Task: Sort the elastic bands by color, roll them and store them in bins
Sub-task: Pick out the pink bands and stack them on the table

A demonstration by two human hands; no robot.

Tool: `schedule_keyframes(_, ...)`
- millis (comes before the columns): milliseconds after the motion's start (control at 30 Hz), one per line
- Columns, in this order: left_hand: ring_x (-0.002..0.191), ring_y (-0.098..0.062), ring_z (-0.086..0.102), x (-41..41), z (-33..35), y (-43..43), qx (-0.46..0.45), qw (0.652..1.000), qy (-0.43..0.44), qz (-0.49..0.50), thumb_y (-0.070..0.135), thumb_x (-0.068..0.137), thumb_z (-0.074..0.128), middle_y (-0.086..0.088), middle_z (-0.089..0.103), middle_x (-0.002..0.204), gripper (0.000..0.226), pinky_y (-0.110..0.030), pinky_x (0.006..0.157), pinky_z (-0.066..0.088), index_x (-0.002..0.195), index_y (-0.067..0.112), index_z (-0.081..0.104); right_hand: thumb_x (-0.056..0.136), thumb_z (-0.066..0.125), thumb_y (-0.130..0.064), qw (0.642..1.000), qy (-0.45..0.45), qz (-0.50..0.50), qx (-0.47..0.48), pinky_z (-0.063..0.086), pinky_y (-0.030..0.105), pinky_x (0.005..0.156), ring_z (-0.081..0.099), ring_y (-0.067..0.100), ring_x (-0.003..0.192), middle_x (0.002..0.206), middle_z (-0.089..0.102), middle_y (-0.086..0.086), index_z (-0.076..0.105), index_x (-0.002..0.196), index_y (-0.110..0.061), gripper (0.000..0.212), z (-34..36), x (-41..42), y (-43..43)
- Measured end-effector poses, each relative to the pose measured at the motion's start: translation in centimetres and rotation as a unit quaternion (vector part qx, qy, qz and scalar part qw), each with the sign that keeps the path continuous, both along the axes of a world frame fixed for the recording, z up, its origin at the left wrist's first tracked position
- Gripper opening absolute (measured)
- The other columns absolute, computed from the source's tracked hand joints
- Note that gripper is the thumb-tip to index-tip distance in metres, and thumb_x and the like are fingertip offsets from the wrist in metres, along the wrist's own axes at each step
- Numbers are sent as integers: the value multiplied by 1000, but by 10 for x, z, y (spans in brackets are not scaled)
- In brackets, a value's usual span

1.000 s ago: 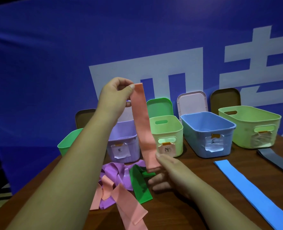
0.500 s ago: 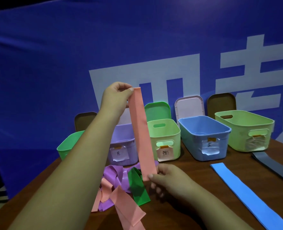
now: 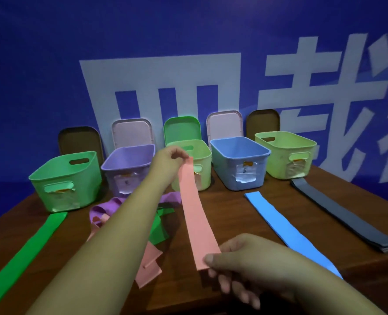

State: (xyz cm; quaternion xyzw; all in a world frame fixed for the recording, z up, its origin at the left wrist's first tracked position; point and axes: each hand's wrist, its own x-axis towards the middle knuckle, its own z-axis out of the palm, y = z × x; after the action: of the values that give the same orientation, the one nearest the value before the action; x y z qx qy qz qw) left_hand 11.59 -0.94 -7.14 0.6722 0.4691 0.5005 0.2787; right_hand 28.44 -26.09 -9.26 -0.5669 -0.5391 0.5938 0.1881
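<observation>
Lowered, pink band [image 3: 195,214] slants toward the near edge of the bench [image 3: 234,212]; left hand [image 3: 169,161] seemingly pinches its far end, right hand [image 3: 252,260] the near end.

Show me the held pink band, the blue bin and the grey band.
pink band [image 3: 191,210], head view, middle of the held strip
blue bin [image 3: 222,171], head view, front wall left of label
grey band [image 3: 345,212], head view, middle of strip

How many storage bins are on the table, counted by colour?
Green bin: 1
Purple bin: 1
Pale yellow-green bins: 2
Blue bin: 1
Total: 5
</observation>
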Motion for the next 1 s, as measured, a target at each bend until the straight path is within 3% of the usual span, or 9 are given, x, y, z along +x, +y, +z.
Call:
schedule_keyframes(167,73,-11,63,19,-58,0,-64,997,29,-16,0,95,70,7,74,88,21,-13,54,46,97,19,80,101,73,-39,999,-22,-15,-35,52,26,45,61,18,53,79,71,10,75,101,-8,32,-5,5,-16)
schedule_keyframes(267,92,-17,67,29,-74,2,-83,996,39,7,6,92,77,2,75,101,16,-22,76,50,95,22,79,101,73,-38,998,-36,-30,-47,53,28,46,63,20,53,78,72,10,75,105,-5,34,-10,9,-16)
schedule_keyframes(333,99,-19,64,33,-78,1,-99,993,56,39,10,92,78,3,71,104,13,-25,82,45,101,19,81,102,72,-38,997,-46,-41,-55,54,29,47,65,21,55,77,72,9,75,111,-2,37,-13,10,-12)
schedule_keyframes(733,101,-19,54,36,-93,11,-164,972,131,109,21,93,79,6,61,110,14,-30,83,42,106,27,80,102,71,-40,992,-70,-44,-96,55,29,48,69,19,56,72,71,6,74,105,-9,31,-24,12,10)
schedule_keyframes(900,100,-24,65,38,-87,10,-176,966,147,121,16,89,82,2,66,113,17,-35,87,58,94,31,74,103,63,-52,981,-156,-20,-114,59,28,56,71,19,61,77,74,7,76,106,-7,46,-11,16,10)
schedule_keyframes(933,95,-28,71,38,-83,10,-179,966,140,120,14,90,80,0,68,112,18,-38,82,63,88,31,73,104,60,-53,976,-185,-20,-113,60,28,59,72,20,62,78,75,8,76,106,-7,49,-7,17,10)
schedule_keyframes(1000,71,-30,73,34,-73,10,-188,969,117,110,9,96,72,-8,71,102,20,-31,54,62,87,27,73,105,55,-56,964,-244,-28,-100,60,30,62,72,21,61,77,76,7,75,104,-8,52,-3,20,13)
